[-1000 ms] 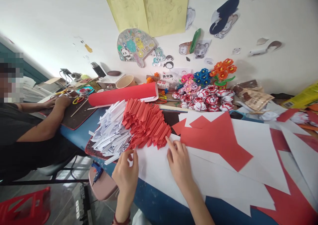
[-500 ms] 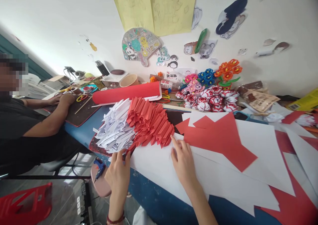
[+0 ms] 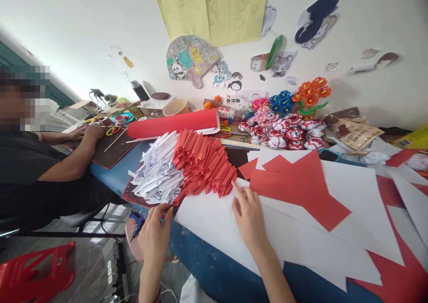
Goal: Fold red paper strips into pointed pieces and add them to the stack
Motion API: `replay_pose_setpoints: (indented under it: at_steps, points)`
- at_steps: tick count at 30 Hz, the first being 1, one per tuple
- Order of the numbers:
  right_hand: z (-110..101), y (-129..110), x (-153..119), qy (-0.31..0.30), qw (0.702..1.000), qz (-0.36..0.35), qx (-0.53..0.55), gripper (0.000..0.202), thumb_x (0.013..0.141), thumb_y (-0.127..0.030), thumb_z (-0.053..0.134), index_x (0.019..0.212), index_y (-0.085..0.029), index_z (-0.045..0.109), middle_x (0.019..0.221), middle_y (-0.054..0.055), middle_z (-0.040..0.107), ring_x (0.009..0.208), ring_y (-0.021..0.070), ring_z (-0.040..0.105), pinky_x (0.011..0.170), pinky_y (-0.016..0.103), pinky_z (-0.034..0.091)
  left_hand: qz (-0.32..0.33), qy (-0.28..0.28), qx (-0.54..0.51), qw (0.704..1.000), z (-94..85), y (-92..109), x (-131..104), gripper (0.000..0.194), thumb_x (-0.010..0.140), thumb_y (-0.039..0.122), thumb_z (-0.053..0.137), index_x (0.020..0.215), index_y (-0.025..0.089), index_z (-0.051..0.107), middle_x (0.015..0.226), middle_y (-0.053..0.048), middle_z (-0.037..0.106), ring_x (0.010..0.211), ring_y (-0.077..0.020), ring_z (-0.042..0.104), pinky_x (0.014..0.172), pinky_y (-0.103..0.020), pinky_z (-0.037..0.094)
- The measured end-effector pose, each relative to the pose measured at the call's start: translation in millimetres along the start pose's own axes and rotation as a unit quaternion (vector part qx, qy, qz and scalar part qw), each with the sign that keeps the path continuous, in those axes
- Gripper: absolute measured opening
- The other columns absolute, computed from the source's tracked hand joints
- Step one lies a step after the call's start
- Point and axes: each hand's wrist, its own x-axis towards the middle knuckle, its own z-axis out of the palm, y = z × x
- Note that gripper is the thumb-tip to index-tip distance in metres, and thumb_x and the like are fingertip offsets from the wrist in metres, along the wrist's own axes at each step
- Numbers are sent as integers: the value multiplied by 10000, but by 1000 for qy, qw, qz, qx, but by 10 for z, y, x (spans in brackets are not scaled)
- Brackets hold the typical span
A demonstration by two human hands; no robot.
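Observation:
A heap of folded red paper pieces (image 3: 205,162) lies mid-table, against a heap of folded white paper pieces (image 3: 157,169). My left hand (image 3: 155,229) is at the near edge of these heaps, its thumb and forefinger pinched together by the lowest red pieces. What sits between those fingertips is too small to make out. My right hand (image 3: 249,209) rests on a large white paper sheet (image 3: 210,220), fingers apart. Its stretched forefinger reaches the right end of the red heap. Beside it, a cut red paper sheet (image 3: 297,182) overlaps more white sheets.
Behind the heaps lies a red paper roll (image 3: 174,124). Red-and-white paper flowers (image 3: 284,131) and an orange flower bunch (image 3: 310,93) stand along the wall. A co-worker's hands (image 3: 90,133) are at a dark mat on the left. A blue glue gun (image 3: 136,220) is below the table edge.
The view has shifted slightly, so most things appear a little further right. My left hand's thumb and forefinger have come closer together. My right hand stays at the red heap's end.

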Motion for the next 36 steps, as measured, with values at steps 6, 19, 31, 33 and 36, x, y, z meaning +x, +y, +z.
replay_pose_setpoints:
  at_steps: [6, 19, 31, 33, 36]
  points:
    - [-15, -4, -3, -9, 1000, 4, 2, 498, 920, -99, 428, 1400, -214, 494, 965, 96, 554, 872, 242, 512, 776, 393, 465, 2, 0, 36, 999, 68, 150, 24, 236, 969, 341, 459, 1053, 253, 661, 1016, -15, 687, 738, -143, 612, 589, -243, 310]
    - [-18, -30, 12, -9, 1000, 6, -5, 496, 934, -115, 405, 1418, -205, 473, 971, 98, 562, 866, 237, 506, 776, 393, 460, -71, 15, -70, 995, -568, -294, -170, 269, 836, 487, 598, 932, 253, 691, 606, 47, 560, 523, -101, 502, 538, -210, 378]
    - [-47, -5, -1, -9, 1000, -1, 19, 509, 933, -89, 396, 1424, -208, 455, 995, 94, 543, 894, 234, 498, 813, 408, 475, 317, 250, 29, 914, 24, 1241, 405, 93, 928, 192, 544, 907, 197, 634, 716, -15, 632, 661, -143, 550, 638, -282, 340]
    - [-38, 1, 2, -8, 1000, -3, 14, 498, 931, -90, 403, 1413, -198, 466, 989, 97, 545, 892, 239, 495, 809, 415, 475, 401, 249, 93, 877, 6, 1237, 470, 108, 923, 144, 535, 937, 189, 631, 714, -16, 619, 656, -148, 533, 626, -299, 322]
    - [-28, 9, 8, -3, 1000, -8, 13, 480, 931, -92, 400, 1391, -194, 489, 990, 103, 551, 890, 242, 498, 802, 418, 476, 488, 236, 158, 825, -26, 1245, 513, 117, 917, 108, 525, 932, 175, 620, 755, -17, 616, 651, -138, 510, 599, -307, 301]
